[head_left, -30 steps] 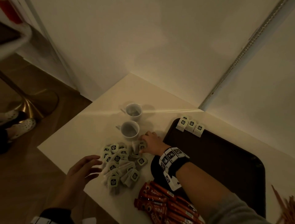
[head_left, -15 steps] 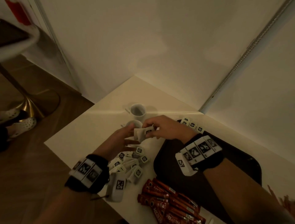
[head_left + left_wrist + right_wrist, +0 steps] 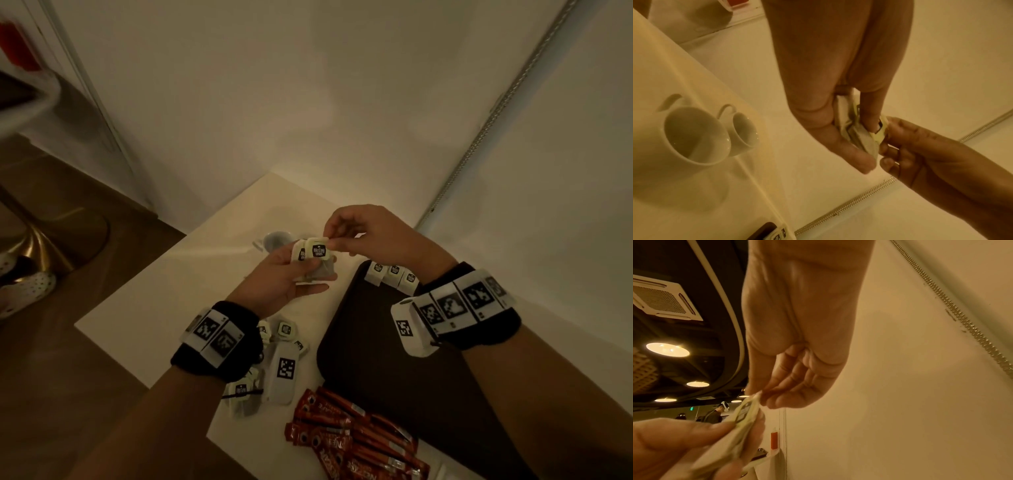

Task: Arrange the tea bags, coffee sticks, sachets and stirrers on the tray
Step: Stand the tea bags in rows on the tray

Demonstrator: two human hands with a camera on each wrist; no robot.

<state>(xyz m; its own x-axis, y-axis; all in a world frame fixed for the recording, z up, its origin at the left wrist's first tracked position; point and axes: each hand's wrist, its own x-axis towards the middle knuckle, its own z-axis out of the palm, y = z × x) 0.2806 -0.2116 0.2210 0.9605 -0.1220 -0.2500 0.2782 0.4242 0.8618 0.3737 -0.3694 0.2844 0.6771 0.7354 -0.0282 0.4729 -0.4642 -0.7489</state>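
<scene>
Both hands are raised above the white table [image 3: 144,308], sharing a small bunch of white tea bags [image 3: 313,255]. My left hand [image 3: 291,274] cradles the bags [image 3: 851,129] between thumb and fingers. With thumb and forefinger my right hand [image 3: 334,240] pinches the top edge of the front tea bag's tag [image 3: 748,408]. Three tea bags [image 3: 392,274] stand in a row at the dark tray's [image 3: 394,359] far left corner. A loose pile of tea bags [image 3: 270,346] lies on the table under my left wrist. Red coffee sticks [image 3: 349,442] lie near the front edge.
Two white cups [image 3: 711,133] stand on the table beyond the hands; one cup [image 3: 275,240] peeks out in the head view. A wall corner rises just behind the table. The floor and a brass chair base [image 3: 44,240] lie to the left.
My right hand picked tea bags off the pile and lifted them. My left hand came up to meet it, and both now hold the bunch higher above the table.
</scene>
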